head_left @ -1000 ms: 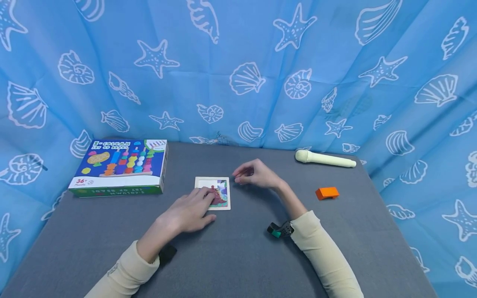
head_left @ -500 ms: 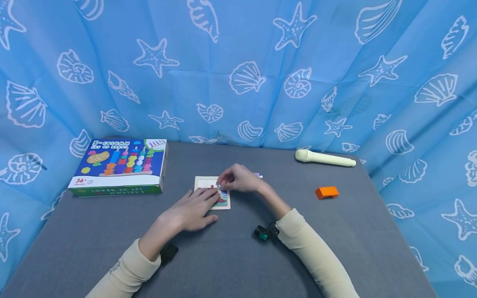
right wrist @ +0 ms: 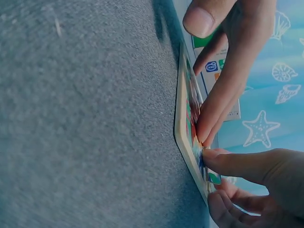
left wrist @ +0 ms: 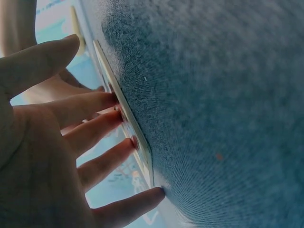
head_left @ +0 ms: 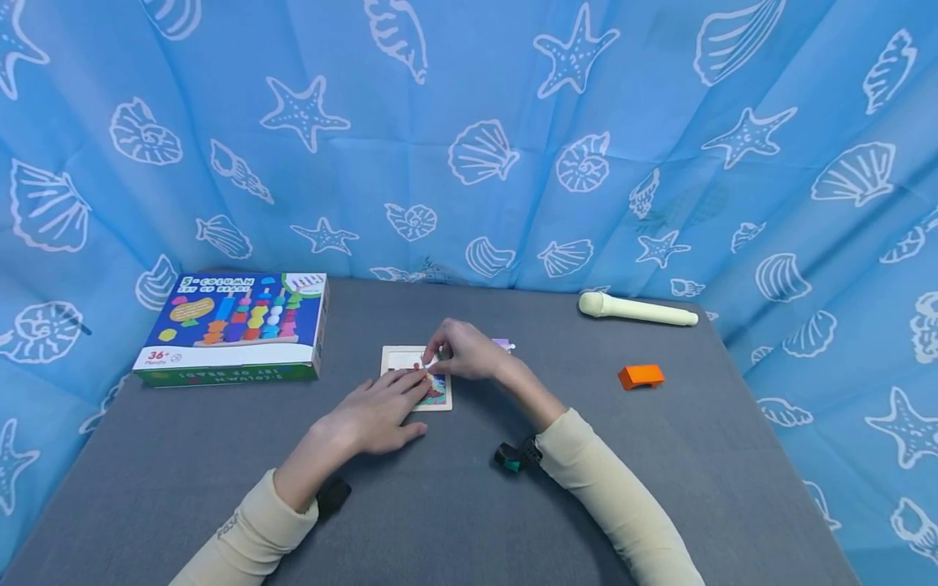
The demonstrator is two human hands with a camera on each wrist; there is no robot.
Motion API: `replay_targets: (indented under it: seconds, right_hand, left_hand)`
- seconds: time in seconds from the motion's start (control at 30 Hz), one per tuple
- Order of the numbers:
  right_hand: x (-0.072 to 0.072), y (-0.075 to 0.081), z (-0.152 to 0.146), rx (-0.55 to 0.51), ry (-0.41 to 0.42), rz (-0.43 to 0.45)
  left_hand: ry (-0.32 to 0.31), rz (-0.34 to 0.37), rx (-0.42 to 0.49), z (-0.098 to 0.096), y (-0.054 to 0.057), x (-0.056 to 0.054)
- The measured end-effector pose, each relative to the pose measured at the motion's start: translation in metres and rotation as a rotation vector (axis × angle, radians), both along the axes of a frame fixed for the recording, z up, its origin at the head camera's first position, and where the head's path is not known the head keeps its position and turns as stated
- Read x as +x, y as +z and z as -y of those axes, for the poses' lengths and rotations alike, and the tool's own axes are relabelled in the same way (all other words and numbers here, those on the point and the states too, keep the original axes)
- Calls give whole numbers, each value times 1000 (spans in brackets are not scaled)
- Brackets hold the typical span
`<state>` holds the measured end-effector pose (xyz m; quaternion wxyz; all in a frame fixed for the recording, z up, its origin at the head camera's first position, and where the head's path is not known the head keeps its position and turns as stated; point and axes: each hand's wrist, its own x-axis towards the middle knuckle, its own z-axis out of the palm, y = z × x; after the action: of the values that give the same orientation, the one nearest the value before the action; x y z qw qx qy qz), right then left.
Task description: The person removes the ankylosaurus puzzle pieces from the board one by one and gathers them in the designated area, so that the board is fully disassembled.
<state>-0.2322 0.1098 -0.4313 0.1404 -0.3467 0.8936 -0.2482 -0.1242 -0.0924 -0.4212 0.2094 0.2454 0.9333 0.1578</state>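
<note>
A small jigsaw puzzle in a pale square frame (head_left: 444, 407) lies flat on the grey table, showing part of a dinosaur picture. My left hand (head_left: 374, 415) rests on its left part with fingers stretched out. The left wrist view shows these fingertips (left wrist: 128, 145) touching the board. Over the puzzle's upper right, my right hand (head_left: 465, 352) pinches a puzzle piece (right wrist: 214, 178) between thumb and fingers. That piece has some green on it and is tilted against the board; the fingers hide much of it. A purple puzzle piece (head_left: 503, 344) lies behind the right hand, partly covered.
A bead-set box (head_left: 234, 325) stands left of the puzzle. Farther right lie a pale microphone-shaped stick (head_left: 637, 310) and an orange arched block (head_left: 641, 376). A blue curtain (head_left: 440, 163) with shell prints hangs behind the table.
My right hand has moved left from beside the puzzle onto its upper right part, uncovering the purple piece. My left hand has stayed almost still on the board.
</note>
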Motion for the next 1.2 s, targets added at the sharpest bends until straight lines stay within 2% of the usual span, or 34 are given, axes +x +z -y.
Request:
replay_targets:
  seconds: [0.13, 0.23, 0.53, 0.7, 0.9, 1.2]
  right_hand:
    - [2, 0, 1, -4, -13, -23]
    - [2, -2, 0, -40, -32, -9]
    - [-1, -4, -16, -224, -71, 149]
    - [-2, -1, -35, -281, -88, 198]
    - [-4, 4, -62, -334, -158, 252]
    - [-8, 9, -107, -331, -230, 251]
  left_hand:
    - [0, 1, 3, 1, -1, 0]
    - [-2, 4, 0, 0, -1, 0]
    - [18, 18, 6, -3, -5, 3]
    - [19, 16, 3, -3, -5, 2]
    - [16, 11, 0, -3, -4, 2]
    - [20, 12, 7, -3, -3, 4]
